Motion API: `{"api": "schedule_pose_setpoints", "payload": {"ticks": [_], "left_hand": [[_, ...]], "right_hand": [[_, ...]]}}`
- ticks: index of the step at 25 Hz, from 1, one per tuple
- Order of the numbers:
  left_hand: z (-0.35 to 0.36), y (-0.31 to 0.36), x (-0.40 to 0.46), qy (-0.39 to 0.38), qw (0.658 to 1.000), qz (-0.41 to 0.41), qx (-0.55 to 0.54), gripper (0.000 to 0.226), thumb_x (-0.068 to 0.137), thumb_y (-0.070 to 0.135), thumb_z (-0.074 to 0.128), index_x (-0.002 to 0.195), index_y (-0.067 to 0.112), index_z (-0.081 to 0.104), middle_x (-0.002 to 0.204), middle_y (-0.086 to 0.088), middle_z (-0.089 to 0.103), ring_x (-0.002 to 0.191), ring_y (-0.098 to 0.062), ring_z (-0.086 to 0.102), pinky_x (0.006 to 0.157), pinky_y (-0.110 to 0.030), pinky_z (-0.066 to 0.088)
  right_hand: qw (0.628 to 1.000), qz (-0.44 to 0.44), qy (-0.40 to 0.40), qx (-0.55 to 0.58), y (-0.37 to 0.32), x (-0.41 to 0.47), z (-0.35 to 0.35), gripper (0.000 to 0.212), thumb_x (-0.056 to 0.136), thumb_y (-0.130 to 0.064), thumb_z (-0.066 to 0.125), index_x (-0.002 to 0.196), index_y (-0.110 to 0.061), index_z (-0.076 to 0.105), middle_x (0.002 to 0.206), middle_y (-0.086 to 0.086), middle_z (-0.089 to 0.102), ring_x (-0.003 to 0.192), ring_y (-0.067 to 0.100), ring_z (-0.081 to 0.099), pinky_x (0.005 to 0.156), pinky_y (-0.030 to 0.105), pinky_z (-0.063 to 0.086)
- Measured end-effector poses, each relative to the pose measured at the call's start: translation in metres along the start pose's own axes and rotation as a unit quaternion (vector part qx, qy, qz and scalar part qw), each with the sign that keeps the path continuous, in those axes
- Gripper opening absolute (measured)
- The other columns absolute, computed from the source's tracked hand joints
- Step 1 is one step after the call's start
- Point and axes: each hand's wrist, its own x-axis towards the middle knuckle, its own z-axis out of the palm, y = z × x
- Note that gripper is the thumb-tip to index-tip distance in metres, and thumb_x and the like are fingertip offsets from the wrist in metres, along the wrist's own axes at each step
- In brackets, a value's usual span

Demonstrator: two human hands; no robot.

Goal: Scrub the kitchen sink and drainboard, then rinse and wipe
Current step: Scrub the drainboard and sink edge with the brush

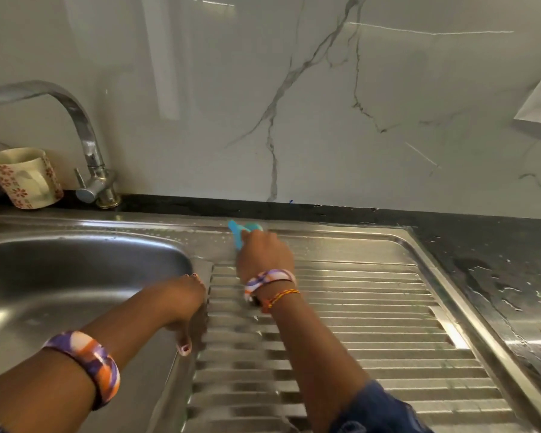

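Observation:
A stainless steel sink [75, 276] fills the left half of the view, and its ribbed drainboard [356, 323] runs to the right. My right hand [264, 254] is shut on a blue scrubber [241, 234] and presses it onto the flat strip at the far edge of the drainboard. My left hand [186, 303] rests on the ridge between basin and drainboard, fingers curled over the basin's rim and thumb pointing toward me. It holds nothing.
A chrome tap [88, 157] stands at the back left. Beside it a flowered mug [25, 178] sits on the dark counter [497, 260], which is wet to the right of the drainboard. A marble-patterned wall rises behind.

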Motion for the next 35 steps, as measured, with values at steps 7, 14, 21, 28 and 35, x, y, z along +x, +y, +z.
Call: {"api": "schedule_pose_setpoints", "payload": {"ticks": [7,14,21,28,35], "left_hand": [[0.013,-0.016,-0.002,0.007,0.997,0.013,-0.078,0.075,0.07,0.041,0.078,0.134,0.018,0.045,0.138,0.0,0.044,0.122,-0.017,0.046,0.102,-0.026,0.039],[0.012,-0.019,-0.006,0.006,0.995,0.026,-0.1,0.09,0.074,0.045,0.073,0.147,0.016,0.027,0.157,-0.002,0.013,0.141,-0.017,0.023,0.111,-0.024,0.024],[-0.007,0.003,0.009,-0.026,0.999,0.013,-0.029,0.051,0.079,0.033,0.073,0.121,0.008,0.059,0.125,-0.005,0.058,0.109,-0.019,0.056,0.089,-0.023,0.044],[-0.011,0.005,0.013,-0.04,0.994,-0.032,-0.094,0.052,0.081,0.028,0.071,0.125,0.005,0.057,0.126,-0.01,0.059,0.116,-0.025,0.056,0.096,-0.027,0.042],[0.015,-0.021,-0.002,0.005,0.984,0.021,-0.177,0.104,0.075,0.038,0.075,0.151,0.008,0.01,0.159,-0.006,-0.005,0.147,-0.02,0.002,0.115,-0.025,0.012]], "right_hand": [[0.999,-0.048,-0.021,0.002,0.035,0.037,-0.004,0.037,0.099,-0.031,0.038,0.134,-0.032,0.049,0.114,0.011,0.063,0.104,0.032,0.061,0.075,0.034,0.044],[0.954,0.29,0.072,-0.004,0.223,0.015,-0.092,0.036,0.098,-0.028,0.044,0.13,-0.017,0.056,0.113,0.022,0.061,0.094,0.037,0.059,0.08,0.039,0.046],[0.987,0.13,0.041,0.086,0.047,0.044,-0.019,0.031,0.097,-0.019,0.043,0.122,-0.015,0.06,0.117,0.011,0.064,0.108,0.03,0.06,0.084,0.035,0.048],[0.989,-0.008,-0.07,0.127,-0.008,0.039,0.002,0.039,0.095,-0.023,0.046,0.133,-0.026,0.052,0.122,0.012,0.06,0.112,0.031,0.057,0.089,0.034,0.046],[0.955,0.288,0.041,0.064,0.217,0.003,-0.098,0.036,0.094,-0.018,0.05,0.129,-0.01,0.058,0.122,0.022,0.06,0.108,0.037,0.057,0.089,0.035,0.044]]}}
